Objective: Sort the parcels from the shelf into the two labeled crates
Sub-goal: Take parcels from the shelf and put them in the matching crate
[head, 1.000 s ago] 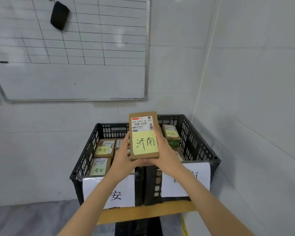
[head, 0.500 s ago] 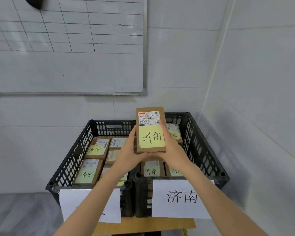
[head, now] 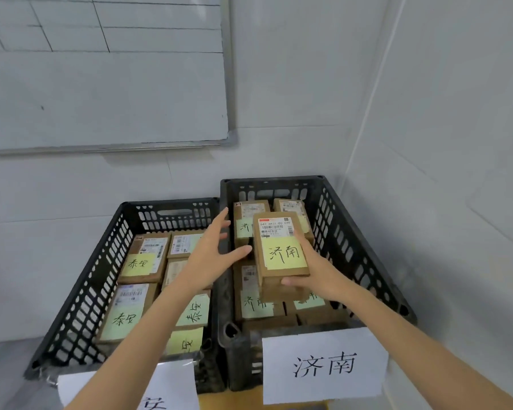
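Note:
My right hand (head: pixel 320 276) grips a brown cardboard parcel (head: pixel 280 253) with a yellow note reading 济南, held over the right black crate (head: pixel 353 241). That crate carries a white sign 济南 (head: pixel 325 365) on its front and holds several similar parcels. My left hand (head: pixel 211 255) is off the parcel, fingers spread, hovering above the wall between the two crates. The left black crate (head: pixel 95 279) holds several parcels with notes reading 泰安; its front sign (head: pixel 160 389) is partly hidden by my left arm.
Both crates stand on a wooden surface (head: pixel 231 400) in a room corner. A white wall runs close along the right side. A whiteboard (head: pixel 101 84) hangs on the wall behind the crates.
My left hand let go of the parcel and opened. My right hand carried the parcel lower over the right crate, and my view came closer and tilted down.

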The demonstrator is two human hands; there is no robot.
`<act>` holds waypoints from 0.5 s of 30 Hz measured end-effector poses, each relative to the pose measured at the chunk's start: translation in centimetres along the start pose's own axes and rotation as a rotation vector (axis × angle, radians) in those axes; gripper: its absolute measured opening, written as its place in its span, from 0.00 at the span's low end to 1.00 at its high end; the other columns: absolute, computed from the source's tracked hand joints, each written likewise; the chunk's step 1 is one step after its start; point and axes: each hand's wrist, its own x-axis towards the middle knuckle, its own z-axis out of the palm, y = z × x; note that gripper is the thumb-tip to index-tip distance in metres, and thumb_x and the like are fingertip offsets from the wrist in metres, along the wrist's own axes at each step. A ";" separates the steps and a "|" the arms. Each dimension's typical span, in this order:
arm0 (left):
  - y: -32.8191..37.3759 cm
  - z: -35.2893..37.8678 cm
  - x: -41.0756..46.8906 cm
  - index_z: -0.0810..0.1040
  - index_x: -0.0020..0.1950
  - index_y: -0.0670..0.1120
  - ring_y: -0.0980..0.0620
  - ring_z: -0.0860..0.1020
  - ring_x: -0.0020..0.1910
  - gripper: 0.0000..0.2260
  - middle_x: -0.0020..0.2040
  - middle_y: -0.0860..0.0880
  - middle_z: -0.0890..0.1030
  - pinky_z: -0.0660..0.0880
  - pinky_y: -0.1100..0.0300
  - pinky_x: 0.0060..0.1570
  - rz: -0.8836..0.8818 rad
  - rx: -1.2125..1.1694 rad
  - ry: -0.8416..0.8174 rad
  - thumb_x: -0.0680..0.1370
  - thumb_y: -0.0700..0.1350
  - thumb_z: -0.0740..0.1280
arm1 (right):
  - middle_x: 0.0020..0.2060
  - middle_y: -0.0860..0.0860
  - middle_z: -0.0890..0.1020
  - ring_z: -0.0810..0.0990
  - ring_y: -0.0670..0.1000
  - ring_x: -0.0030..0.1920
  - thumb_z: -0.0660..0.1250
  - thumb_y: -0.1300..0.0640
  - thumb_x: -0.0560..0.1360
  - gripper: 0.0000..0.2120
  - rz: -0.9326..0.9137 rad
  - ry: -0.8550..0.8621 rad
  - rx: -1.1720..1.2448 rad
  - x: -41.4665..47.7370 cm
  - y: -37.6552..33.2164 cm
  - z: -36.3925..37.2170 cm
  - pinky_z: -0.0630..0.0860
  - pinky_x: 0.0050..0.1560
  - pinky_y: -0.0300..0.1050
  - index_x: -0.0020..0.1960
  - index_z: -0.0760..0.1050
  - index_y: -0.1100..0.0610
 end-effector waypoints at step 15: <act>-4.1 -1.7 5.2 0.52 0.78 0.56 0.62 0.66 0.66 0.38 0.73 0.56 0.66 0.65 0.58 0.62 -0.034 0.006 0.007 0.75 0.55 0.70 | 0.78 0.44 0.48 0.54 0.49 0.77 0.71 0.55 0.76 0.55 0.168 -0.247 -0.055 5.1 4.8 6.7 0.54 0.78 0.53 0.74 0.25 0.37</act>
